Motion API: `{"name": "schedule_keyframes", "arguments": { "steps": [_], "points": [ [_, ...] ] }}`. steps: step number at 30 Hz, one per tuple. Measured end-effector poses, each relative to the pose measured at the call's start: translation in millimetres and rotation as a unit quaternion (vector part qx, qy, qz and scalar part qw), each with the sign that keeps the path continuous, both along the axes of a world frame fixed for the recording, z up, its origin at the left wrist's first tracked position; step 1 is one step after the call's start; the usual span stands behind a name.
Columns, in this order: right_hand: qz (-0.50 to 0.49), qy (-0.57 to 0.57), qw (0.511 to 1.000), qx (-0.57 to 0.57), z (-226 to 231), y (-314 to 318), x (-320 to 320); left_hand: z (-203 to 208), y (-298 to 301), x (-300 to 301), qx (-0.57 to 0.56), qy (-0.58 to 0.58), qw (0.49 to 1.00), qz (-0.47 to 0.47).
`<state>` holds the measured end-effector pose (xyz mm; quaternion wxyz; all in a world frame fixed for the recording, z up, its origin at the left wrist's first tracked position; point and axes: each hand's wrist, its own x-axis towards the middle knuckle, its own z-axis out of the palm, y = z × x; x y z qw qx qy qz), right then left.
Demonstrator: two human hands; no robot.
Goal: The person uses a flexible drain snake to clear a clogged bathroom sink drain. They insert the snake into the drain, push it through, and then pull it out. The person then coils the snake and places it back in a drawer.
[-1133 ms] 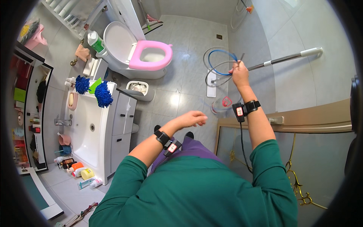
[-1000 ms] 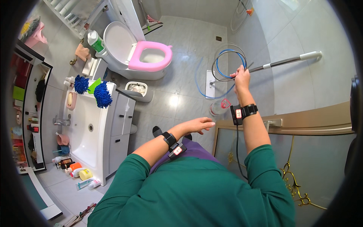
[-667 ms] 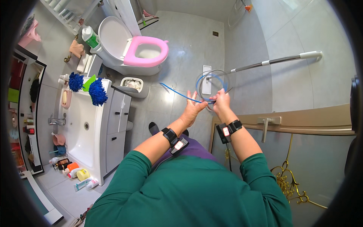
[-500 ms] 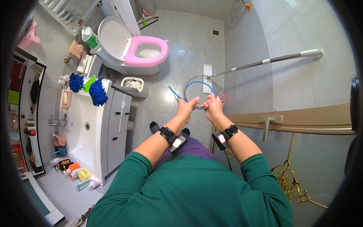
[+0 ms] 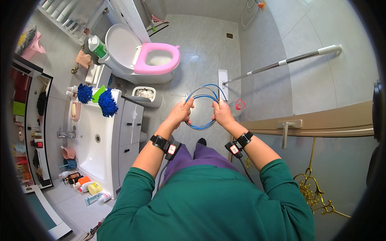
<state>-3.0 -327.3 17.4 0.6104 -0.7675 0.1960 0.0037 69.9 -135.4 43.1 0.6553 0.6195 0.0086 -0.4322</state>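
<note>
Both hands are now pulled in close together in front of the chest, whereas a second ago the right one was stretched way out toward the mop handle and the left was hanging back empty. So now the left hand (image 5: 181, 113) and right hand (image 5: 222, 113) each pinch a side of a blue coiled cable (image 5: 202, 107), fingers closed around it, left hand on the left edge, right hand on the right edge. That cable looks thin and bright blue, wound into a few loose round loops stacked roughly on top of each other, a bit uneven so the strands spread apart at the top. It's held up in the air over the grey tile floor (image 5: 201, 52), between the hands, not touching anything else. Behind it on the floor is a flat mop (image 5: 281, 62) with a long metal handle leaning toward the wall. Off to the left there's a toilet (image 5: 144, 60) with a pink seat and a white sink cabinet (image 5: 116, 140).
</note>
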Motion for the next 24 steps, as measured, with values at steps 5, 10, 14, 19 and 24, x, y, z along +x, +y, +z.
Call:
{"name": "schedule_keyframes", "arguments": {
  "steps": [5,10,14,19,24],
  "points": [
    [0.062,-0.098,0.926,-0.359,-4,0,-4,4,7,-7,0.020,-0.053,0.998,-0.007],
    [0.100,-0.219,0.850,-0.469,0,-9,-3,14,17,-8,0.016,-0.010,0.999,-0.030],
    [0.126,-0.222,0.850,-0.461,6,-10,-6,22,25,-7,0.011,0.032,0.997,-0.074],
    [0.157,-0.230,0.842,-0.463,9,-10,-11,26,33,-6,-0.006,0.068,0.992,-0.102],
    [0.158,-0.248,0.836,-0.463,15,-7,-14,29,38,-4,-0.021,0.099,0.987,-0.125]
  ]
}}
